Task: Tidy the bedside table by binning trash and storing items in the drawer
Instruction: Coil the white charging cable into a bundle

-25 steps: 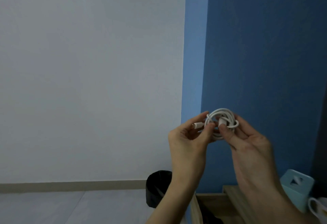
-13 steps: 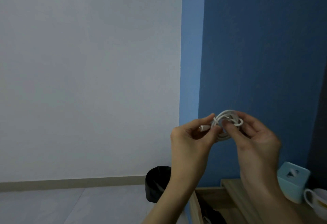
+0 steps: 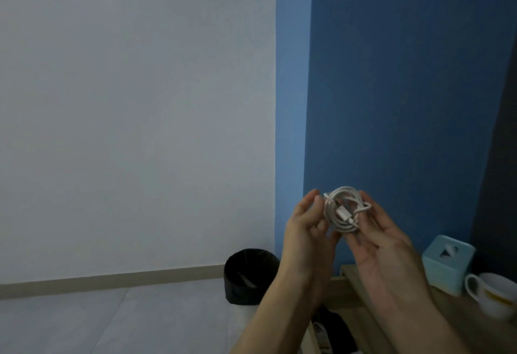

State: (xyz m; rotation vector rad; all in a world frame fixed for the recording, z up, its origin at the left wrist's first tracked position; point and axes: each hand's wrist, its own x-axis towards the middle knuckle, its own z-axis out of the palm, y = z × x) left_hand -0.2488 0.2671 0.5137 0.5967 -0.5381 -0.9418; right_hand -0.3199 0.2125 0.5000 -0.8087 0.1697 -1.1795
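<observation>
A coiled white cable [image 3: 343, 209] is held up in the air in front of the blue wall [image 3: 405, 88], above the near edge of the wooden bedside table [image 3: 361, 295]. The coil rests against the fingers of the right hand [image 3: 383, 244], whose palm faces the camera with the fingers curled loosely behind and under the loops, so it cradles the bundle rather than clamping it; one plug end lies across the middle of the coil. The left hand [image 3: 305, 230] stands just beside it, half open, its thumb and forefinger tips at the coil's upper left edge, where a loose end of the cable sticks out; whether they actually pinch that end I cannot tell. On the table to the right sit a pale blue tissue box [image 3: 447, 264] and, just beside it, a white mug [image 3: 492, 295]. A black bin [image 3: 246, 275] stands on the floor to the left of the table, near the corner where the grey wall meets the blue one
</observation>
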